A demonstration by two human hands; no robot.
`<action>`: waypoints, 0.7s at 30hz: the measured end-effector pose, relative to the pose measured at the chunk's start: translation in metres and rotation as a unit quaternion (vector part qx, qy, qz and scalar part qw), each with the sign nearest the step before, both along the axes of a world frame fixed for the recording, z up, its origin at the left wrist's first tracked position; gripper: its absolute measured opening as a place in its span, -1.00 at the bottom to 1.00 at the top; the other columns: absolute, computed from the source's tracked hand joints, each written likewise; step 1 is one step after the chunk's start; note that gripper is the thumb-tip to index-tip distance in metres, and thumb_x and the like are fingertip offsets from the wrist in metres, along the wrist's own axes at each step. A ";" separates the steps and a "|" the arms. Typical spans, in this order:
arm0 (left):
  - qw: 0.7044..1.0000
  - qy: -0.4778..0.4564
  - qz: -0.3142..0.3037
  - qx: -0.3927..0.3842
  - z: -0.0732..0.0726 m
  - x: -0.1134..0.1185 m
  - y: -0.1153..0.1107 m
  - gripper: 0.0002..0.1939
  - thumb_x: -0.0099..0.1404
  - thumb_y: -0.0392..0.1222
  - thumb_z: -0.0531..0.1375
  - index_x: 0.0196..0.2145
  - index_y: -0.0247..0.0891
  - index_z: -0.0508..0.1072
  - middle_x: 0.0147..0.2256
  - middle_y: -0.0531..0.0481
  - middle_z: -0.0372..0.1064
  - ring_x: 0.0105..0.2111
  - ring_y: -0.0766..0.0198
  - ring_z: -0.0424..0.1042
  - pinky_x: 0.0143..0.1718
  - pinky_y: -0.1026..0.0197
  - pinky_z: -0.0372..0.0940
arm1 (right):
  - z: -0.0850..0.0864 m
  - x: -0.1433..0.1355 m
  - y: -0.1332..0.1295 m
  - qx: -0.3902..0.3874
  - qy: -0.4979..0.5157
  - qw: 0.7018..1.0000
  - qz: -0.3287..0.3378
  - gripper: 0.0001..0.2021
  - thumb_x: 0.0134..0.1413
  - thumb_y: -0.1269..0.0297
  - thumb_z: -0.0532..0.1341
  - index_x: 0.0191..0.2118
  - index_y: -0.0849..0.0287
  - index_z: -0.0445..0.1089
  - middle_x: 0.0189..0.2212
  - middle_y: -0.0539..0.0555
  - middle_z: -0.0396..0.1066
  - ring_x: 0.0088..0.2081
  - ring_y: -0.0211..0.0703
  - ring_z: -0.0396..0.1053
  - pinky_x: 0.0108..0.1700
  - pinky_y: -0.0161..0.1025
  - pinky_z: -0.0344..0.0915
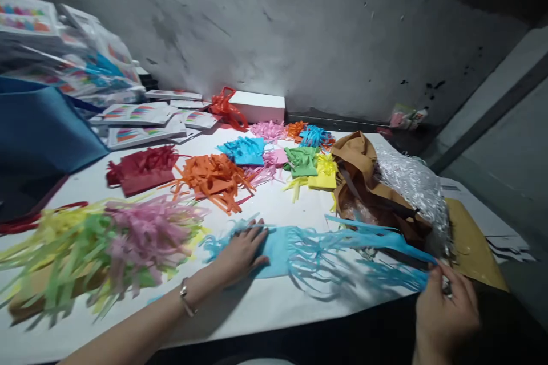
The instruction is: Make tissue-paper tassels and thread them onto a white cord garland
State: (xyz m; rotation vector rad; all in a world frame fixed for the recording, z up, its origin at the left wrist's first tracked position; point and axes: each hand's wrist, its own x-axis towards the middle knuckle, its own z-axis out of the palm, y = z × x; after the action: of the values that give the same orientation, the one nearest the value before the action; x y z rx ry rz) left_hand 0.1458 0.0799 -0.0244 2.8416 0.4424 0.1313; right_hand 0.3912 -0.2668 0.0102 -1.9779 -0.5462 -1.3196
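Observation:
A light-blue fringed paper tassel [278, 251] lies across the front of the table, cut into strips at both ends with a solid band in the middle. My left hand [245, 248] rests flat on it at the left of the band, fingers spread. At the right, my right hand [447, 302] pinches the far ends of some blue strips between thumb and fingers, pulling them out from the band just past the table's front edge. Other blue strips trail loosely beneath, near the hand.
Pink, green and yellow tassels [141, 239] lie at left. Behind are red [143, 171], orange [216, 177] and other folded fringed paper pieces. Brown cloth [355, 154] and silver tinsel [411, 188] sit at right. Printed packs [137, 114] and a white box [259, 105] stand near the wall.

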 end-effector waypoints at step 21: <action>0.572 0.137 -0.032 -0.808 0.085 0.073 -0.125 -0.58 0.09 0.07 0.40 -0.43 -0.38 0.45 -0.56 0.05 0.29 -0.66 0.50 0.07 -0.72 0.43 -0.11 | 0.027 -0.096 0.051 -0.113 0.056 0.916 0.381 -0.77 0.22 0.56 0.12 -0.10 0.17 0.42 -0.39 0.06 0.42 -0.34 -0.17 0.41 -0.08 -0.02 0.36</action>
State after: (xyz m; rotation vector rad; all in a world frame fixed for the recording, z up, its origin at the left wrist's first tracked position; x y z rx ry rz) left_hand 0.2190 -0.0453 0.0604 0.9801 0.2335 -0.4972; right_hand 0.2955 -0.2158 0.0375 -1.7051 -1.2978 -0.6656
